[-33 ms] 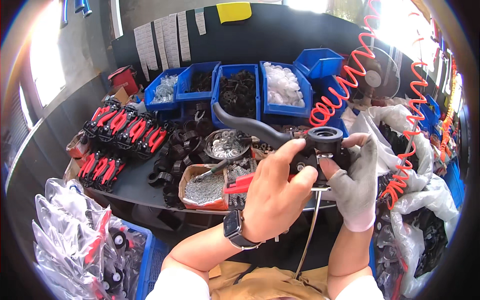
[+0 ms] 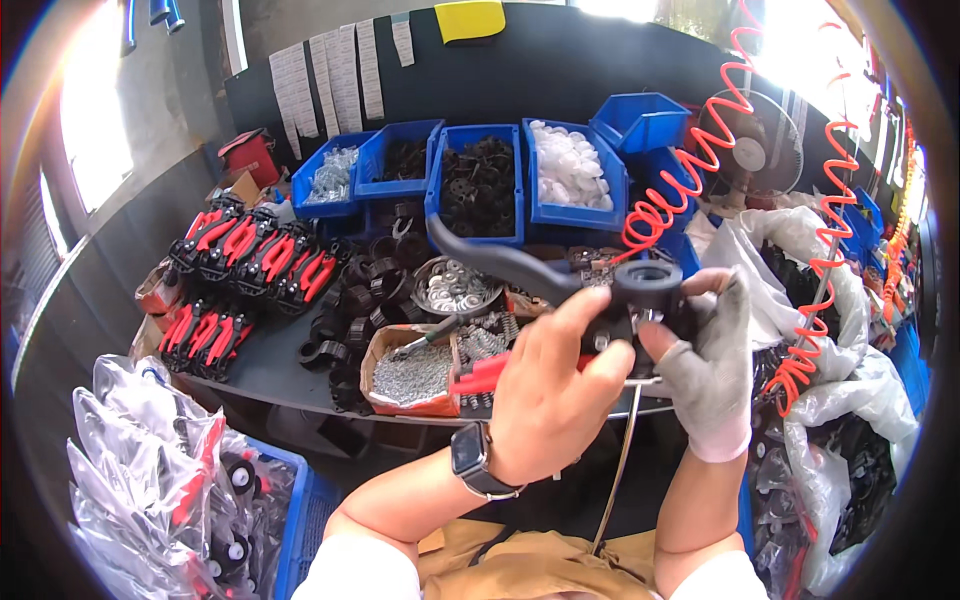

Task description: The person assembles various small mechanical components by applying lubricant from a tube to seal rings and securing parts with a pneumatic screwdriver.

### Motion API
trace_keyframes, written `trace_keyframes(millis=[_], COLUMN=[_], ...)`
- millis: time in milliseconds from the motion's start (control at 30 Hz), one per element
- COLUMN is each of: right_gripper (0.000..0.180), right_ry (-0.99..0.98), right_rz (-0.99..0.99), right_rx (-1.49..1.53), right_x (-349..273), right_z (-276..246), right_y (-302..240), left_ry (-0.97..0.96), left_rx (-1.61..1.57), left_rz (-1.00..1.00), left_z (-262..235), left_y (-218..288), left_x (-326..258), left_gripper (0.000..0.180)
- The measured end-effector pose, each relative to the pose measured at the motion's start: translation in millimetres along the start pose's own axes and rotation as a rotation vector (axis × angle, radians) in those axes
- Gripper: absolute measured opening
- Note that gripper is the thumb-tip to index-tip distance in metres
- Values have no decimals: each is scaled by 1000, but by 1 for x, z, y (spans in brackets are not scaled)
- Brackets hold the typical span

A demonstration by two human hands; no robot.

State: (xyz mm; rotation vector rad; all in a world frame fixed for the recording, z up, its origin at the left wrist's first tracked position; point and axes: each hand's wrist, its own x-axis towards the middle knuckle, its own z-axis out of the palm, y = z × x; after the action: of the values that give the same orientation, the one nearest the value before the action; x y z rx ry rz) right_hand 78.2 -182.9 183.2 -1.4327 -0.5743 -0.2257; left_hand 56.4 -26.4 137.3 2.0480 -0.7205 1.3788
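In front of me, above the table edge, both hands hold a black plastic tool assembly (image 2: pixel 648 286) with a round ring on top, a small metal bolt and red parts (image 2: pixel 482 374) sticking out to the left. A curved black handle (image 2: pixel 500 262) reaches from it to the far left. My left hand (image 2: pixel 560 385), bare and with a watch on the wrist, is closed round its left side, thumb and forefinger near the bolt. My right hand (image 2: pixel 708 365), in a grey glove with bare fingertips, grips the right side, thumb at the front. Fingers behind the assembly are hidden.
Blue bins (image 2: pixel 475 190) of black, clear and white parts stand at the back. A box of small metal pieces (image 2: pixel 410 375), black rings (image 2: pixel 325 352) and red-and-black tools (image 2: pixel 255 255) lie left. Red coiled hoses (image 2: pixel 690 165) hang right. Bagged parts (image 2: pixel 150 470) sit at lower left.
The black tool assembly and its curved handle have dropped slightly toward me and look a little blurred. Both hands keep their hold, with the right thumb shifted slightly.
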Motion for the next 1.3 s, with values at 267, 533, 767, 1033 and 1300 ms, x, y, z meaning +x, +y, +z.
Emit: trace_keyframes(millis=[267,533,767,1033,1300], right_gripper=[29,16,21,16,75], right_ry=[-242,-246,-481,-189,-527], right_rz=[422,-160,306,135,-131], right_rx=[282,-118,-754,-682,-222], right_x=[-86,-86,-198,-162,-74], right_z=[7,10,-27,-60,43], right_y=[63,124,247,206,98], left_ry=[-44,-531,-652,-970,-671], left_rx=[73,-719,-414,-551,731], left_rz=[13,-299,-507,-89,375], left_z=[-35,-90,30,17,3], left_y=[7,28,54,-5,-95], left_x=[-55,-84,-254,-208,-75], left_gripper=[38,51,56,42,19])
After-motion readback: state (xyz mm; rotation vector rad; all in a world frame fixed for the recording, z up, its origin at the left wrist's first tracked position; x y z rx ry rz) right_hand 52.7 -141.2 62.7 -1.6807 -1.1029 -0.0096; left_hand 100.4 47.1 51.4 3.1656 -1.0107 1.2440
